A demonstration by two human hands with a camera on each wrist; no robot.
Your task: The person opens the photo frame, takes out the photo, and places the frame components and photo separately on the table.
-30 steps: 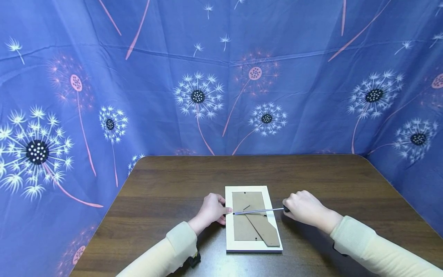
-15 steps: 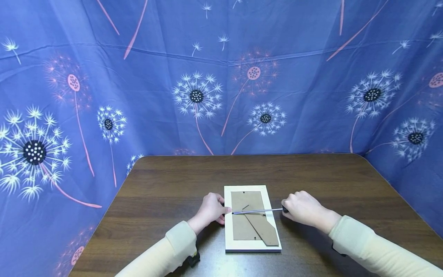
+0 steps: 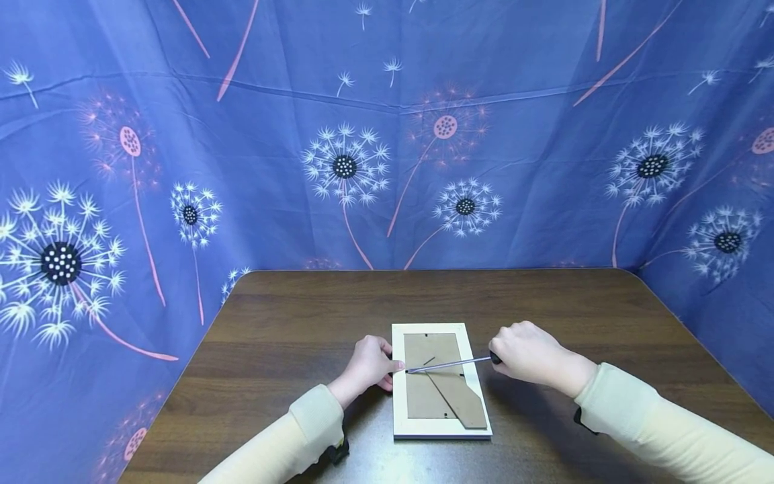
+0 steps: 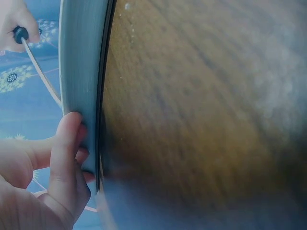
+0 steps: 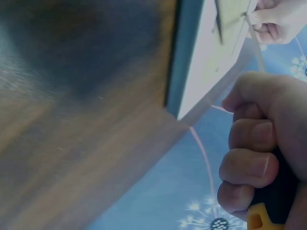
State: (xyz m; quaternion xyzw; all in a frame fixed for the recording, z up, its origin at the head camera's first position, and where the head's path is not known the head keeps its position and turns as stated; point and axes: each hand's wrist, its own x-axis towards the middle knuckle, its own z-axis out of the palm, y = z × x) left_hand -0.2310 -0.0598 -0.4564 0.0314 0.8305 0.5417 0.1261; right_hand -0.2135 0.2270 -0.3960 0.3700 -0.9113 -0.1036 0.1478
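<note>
A white picture frame [image 3: 400, 403] lies face down on the table, its brown backing board [image 3: 423, 400] and angled stand leg [image 3: 470, 409] facing up. My left hand [image 3: 367, 363] grips the frame's left side, thumb on the border; in the left wrist view its fingers [image 4: 67, 153] press against the frame's side. With my right hand [image 3: 525, 351] I hold a screwdriver [image 3: 453, 364] by its handle. The shaft slants down leftward across the backing, and the tip is at a small black tab [image 3: 407, 371] beside my left thumb. A black and yellow handle [image 5: 266, 213] shows in the right wrist view.
The frame and both hands are on or over a brown wood-grain table [image 3: 314, 302]. A blue cloth [image 3: 272, 168] with a dandelion print hangs behind the table and along its sides. More small dark tabs sit around the backing's edges.
My right hand has risen slightly, so the screwdriver's handle end is higher and its shaft steeper. The tip stays by the left tab, and my left hand keeps its hold.
</note>
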